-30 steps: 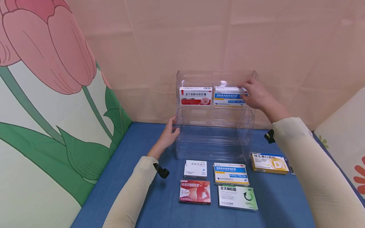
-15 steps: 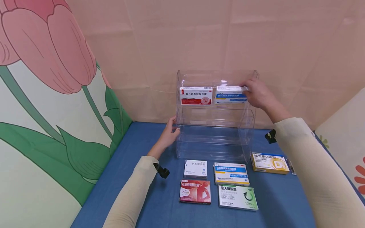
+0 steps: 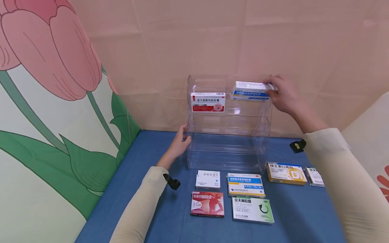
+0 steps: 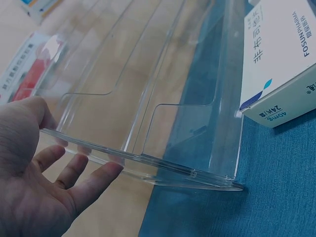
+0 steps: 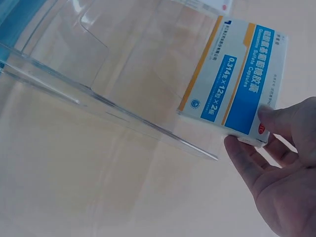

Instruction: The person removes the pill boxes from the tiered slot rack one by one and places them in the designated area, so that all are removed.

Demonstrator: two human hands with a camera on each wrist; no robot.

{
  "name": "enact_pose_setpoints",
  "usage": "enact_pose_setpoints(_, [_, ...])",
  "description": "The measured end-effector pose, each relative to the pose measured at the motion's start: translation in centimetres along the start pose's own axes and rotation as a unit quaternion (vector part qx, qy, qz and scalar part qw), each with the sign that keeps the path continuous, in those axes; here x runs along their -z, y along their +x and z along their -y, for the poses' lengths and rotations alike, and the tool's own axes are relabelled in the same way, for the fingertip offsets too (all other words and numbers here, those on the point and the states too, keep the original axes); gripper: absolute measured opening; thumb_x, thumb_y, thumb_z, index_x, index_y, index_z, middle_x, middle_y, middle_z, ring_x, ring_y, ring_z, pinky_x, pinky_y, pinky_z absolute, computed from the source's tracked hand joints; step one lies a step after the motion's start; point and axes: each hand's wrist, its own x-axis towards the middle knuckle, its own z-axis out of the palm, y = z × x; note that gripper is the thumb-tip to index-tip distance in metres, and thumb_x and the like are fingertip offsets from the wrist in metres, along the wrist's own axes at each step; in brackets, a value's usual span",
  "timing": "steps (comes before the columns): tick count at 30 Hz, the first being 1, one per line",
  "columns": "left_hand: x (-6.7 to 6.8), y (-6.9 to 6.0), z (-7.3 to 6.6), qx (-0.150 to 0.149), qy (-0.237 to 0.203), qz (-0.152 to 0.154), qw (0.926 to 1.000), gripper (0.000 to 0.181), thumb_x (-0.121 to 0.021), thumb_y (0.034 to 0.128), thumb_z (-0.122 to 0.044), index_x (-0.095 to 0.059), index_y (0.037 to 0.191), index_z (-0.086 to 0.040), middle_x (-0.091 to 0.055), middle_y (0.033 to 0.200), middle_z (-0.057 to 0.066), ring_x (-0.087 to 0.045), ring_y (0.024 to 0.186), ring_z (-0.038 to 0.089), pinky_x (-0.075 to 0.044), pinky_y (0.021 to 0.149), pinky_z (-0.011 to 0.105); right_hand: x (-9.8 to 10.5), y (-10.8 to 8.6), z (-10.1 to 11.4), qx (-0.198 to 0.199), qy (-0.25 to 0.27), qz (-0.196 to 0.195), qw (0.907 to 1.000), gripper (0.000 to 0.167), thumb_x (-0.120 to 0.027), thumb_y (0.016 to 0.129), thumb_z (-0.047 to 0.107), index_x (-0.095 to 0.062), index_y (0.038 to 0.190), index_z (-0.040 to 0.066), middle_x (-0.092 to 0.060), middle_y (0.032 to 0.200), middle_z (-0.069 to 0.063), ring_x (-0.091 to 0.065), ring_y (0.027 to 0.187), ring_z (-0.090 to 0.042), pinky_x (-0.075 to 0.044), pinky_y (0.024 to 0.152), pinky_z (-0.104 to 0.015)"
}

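Observation:
My right hand [image 3: 284, 94] pinches a white, blue and yellow medicine box [image 3: 250, 91] by its right end, thumb on its front face. The box is tilted, raised at the upper tier of a clear acrylic display rack [image 3: 223, 165]. In the right wrist view the capsule box [image 5: 237, 79] appears beyond the rack's side edge. My left hand [image 3: 179, 145] holds the rack's left side panel; in the left wrist view the thumb and fingers lie on either side of its edge. A white and red medicine box [image 3: 208, 102] stands upright on the left of the upper tier.
On the blue cloth [image 3: 170, 222] before the rack lie a white box [image 3: 208, 180], a red box [image 3: 207, 204], another blue-white box [image 3: 246, 185] and a green-white box [image 3: 253, 210]. A yellow vitamin D box [image 3: 286, 173] and a partly hidden white box [image 3: 315, 177] lie right.
The right hand has tipped the blue-white box back and lifted it up and rightward off the upper tier. The left hand has stayed on the rack.

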Motion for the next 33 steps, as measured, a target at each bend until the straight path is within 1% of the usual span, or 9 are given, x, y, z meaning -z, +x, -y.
enact_pose_setpoints(6, [-0.1, -0.1, -0.1, 0.001, -0.002, -0.002, 1.0, 0.066, -0.051, 0.1012, -0.012, -0.02, 0.159, -0.019, -0.035, 0.152, 0.016, -0.047, 0.134, 0.038, -0.057, 0.087, 0.049, 0.8, -1.4, 0.1, 0.019, -0.002, -0.031, 0.9993, 0.036, -0.057, 0.098, -0.003, -0.058, 0.134, -0.006, -0.051, 0.134, -0.028, -0.046, 0.121, -0.043, -0.044, 0.1, -0.061])
enact_pose_setpoints(8, [-0.1, -0.1, 0.0, 0.002, -0.002, -0.003, 1.0, 0.066, -0.051, 0.1013, -0.013, -0.02, 0.159, -0.019, -0.035, 0.152, 0.016, -0.047, 0.134, 0.038, -0.057, 0.087, 0.049, 1.0, -1.9, 0.2, 0.024, -0.002, -0.032, 0.9992, 0.037, -0.058, 0.097, -0.003, -0.059, 0.134, -0.006, -0.051, 0.132, -0.027, -0.047, 0.119, -0.043, -0.047, 0.099, -0.061])
enact_pose_setpoints(12, [-0.1, -0.1, 0.0, 0.009, 0.0, -0.003, 1.0, 0.066, -0.051, 0.1016, -0.014, -0.019, 0.159, -0.021, -0.034, 0.153, 0.015, -0.046, 0.135, 0.037, -0.057, 0.088, 0.049, 1.4, -3.2, 0.1, 0.027, 0.005, -0.023, 0.9994, 0.037, -0.058, 0.098, -0.003, -0.059, 0.134, -0.006, -0.051, 0.129, -0.027, -0.047, 0.116, -0.043, -0.05, 0.095, -0.063])
enact_pose_setpoints(14, [-0.1, -0.1, 0.0, 0.01, 0.001, -0.002, 0.9999, 0.066, -0.051, 0.1017, -0.014, -0.019, 0.159, -0.021, -0.034, 0.153, 0.015, -0.046, 0.136, 0.037, -0.057, 0.088, 0.05, 1.6, -3.9, 0.0, 0.028, 0.012, -0.013, 0.9994, 0.037, -0.058, 0.097, -0.003, -0.06, 0.134, -0.005, -0.052, 0.128, -0.027, -0.047, 0.115, -0.043, -0.049, 0.094, -0.065])
enact_pose_setpoints(20, [0.0, -0.1, -0.1, 0.006, 0.0, -0.002, 1.0, 0.065, -0.051, 0.1014, -0.013, -0.02, 0.159, -0.021, -0.035, 0.153, 0.015, -0.046, 0.136, 0.037, -0.056, 0.089, 0.051, 2.1, -5.9, -0.6, 0.043, 0.01, 0.019, 0.9988, 0.034, -0.061, 0.097, 0.0, -0.063, 0.131, -0.003, -0.055, 0.132, -0.026, -0.051, 0.112, -0.042, -0.051, 0.09, -0.065])
enact_pose_setpoints(26, [0.0, -0.2, -0.1, 0.007, 0.004, -0.002, 1.0, 0.066, -0.05, 0.1015, -0.014, -0.019, 0.159, -0.021, -0.035, 0.154, 0.014, -0.046, 0.136, 0.037, -0.056, 0.089, 0.051, 2.4, -7.6, -1.1, 0.042, 0.005, 0.056, 0.9975, 0.034, -0.063, 0.096, 0.001, -0.064, 0.13, -0.002, -0.058, 0.129, -0.024, -0.054, 0.108, -0.041, -0.051, 0.09, -0.064])
enact_pose_setpoints(30, [0.0, -0.3, -0.2, 0.007, 0.006, 0.0, 1.0, 0.066, -0.05, 0.1015, -0.015, -0.019, 0.159, -0.021, -0.034, 0.154, 0.015, -0.045, 0.137, 0.038, -0.056, 0.09, 0.052, 2.5, -8.5, -1.8, 0.036, 0.0, 0.081, 0.996, 0.034, -0.065, 0.096, 0.005, -0.065, 0.129, 0.001, -0.06, 0.127, -0.023, -0.054, 0.109, -0.041, -0.052, 0.089, -0.062])
enact_pose_setpoints(33, [0.0, -0.3, -0.2, 0.005, 0.007, 0.001, 1.0, 0.066, -0.05, 0.1015, -0.015, -0.019, 0.159, -0.021, -0.034, 0.154, 0.015, -0.045, 0.137, 0.038, -0.056, 0.09, 0.052, 2.6, -9.1, -2.4, 0.034, -0.004, 0.096, 0.9948, 0.034, -0.066, 0.096, 0.008, -0.066, 0.129, 0.003, -0.063, 0.125, -0.021, -0.055, 0.109, -0.038, -0.051, 0.086, -0.055])
